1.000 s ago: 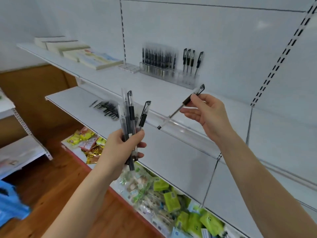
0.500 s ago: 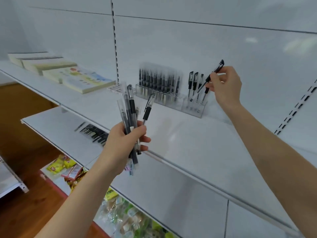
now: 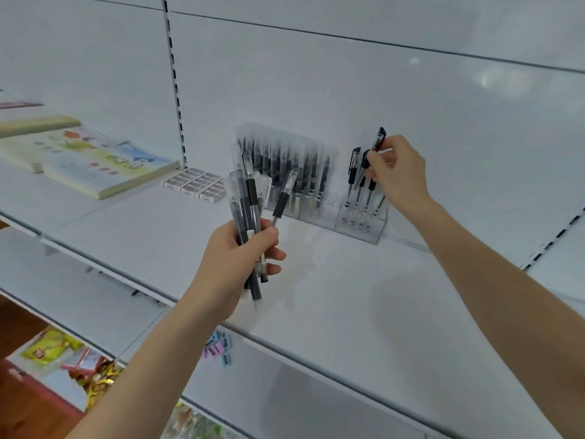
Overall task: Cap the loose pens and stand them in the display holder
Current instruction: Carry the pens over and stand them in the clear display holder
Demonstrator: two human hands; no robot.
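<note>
Seen from the head camera, looking down along both forearms at white shop shelving.

In the left hand, low and central, a fanned bundle of pens: fingers and thumb curled round the barrels, clear caps pointing up, black ends poking out below the palm. Held in front of the upper shelf, not touching it.

At the right hand, raised to the far end of the display holder, a single pen pinched between thumb and fingertips, black cap uppermost, barrel tilted. Impossible to tell whether its tip already sits in a slot.

Clear holder standing on the upper shelf against the back panel. In its right compartment, just beside the pinching fingers, a few standing pens, capped and upright. Along its left part, a dense pen row, blurred.

Further left on the same shelf: a box of erasers, then books lying flat. Below, bottom left, snack packets.
</note>
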